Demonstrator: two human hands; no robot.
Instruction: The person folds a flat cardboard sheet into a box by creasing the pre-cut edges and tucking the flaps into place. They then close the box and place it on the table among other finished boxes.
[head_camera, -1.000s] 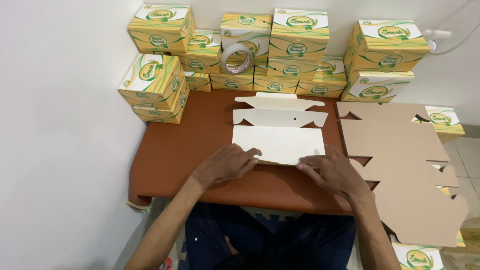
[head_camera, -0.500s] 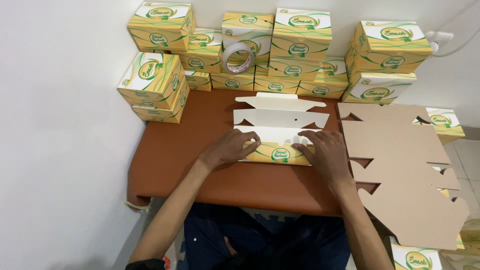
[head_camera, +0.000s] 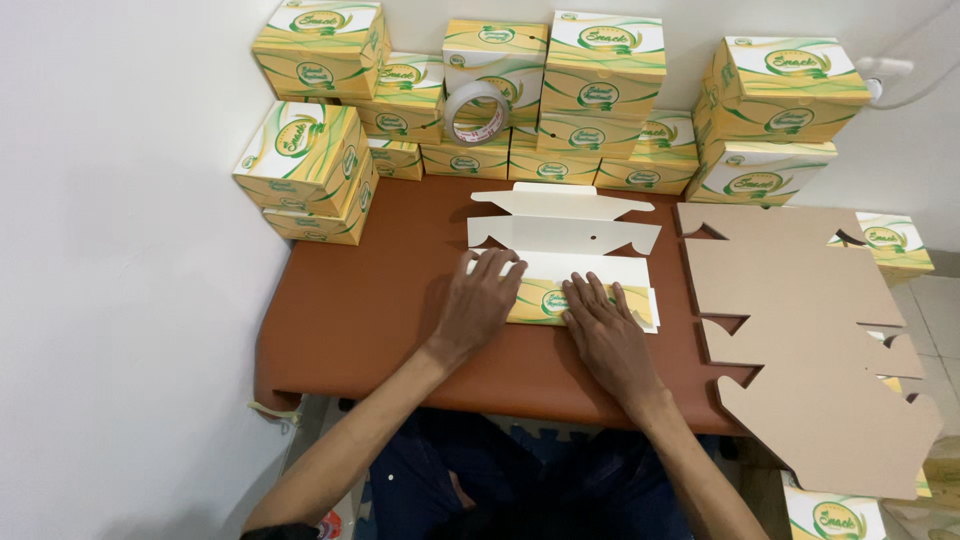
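Note:
A flat cardboard box blank (head_camera: 560, 235), white inside with a yellow and green printed outside, lies on the brown table (head_camera: 370, 310). Its near panel is folded over, so a printed strip (head_camera: 545, 300) faces up. My left hand (head_camera: 478, 300) lies flat on the left part of that folded strip, fingers spread. My right hand (head_camera: 600, 330) presses palm down on the right part of the same strip. Both hands rest on the blank without gripping it.
Assembled yellow and green boxes (head_camera: 600, 70) are stacked along the back wall and at the left (head_camera: 305, 165). A roll of clear tape (head_camera: 478, 110) leans among them. A pile of brown flat blanks (head_camera: 800, 330) covers the table's right side. The white wall stands at the left.
The near panel of the blank has been folded away from me onto the sheet, showing its printed side. Both hands have moved forward and now press down on the fold.

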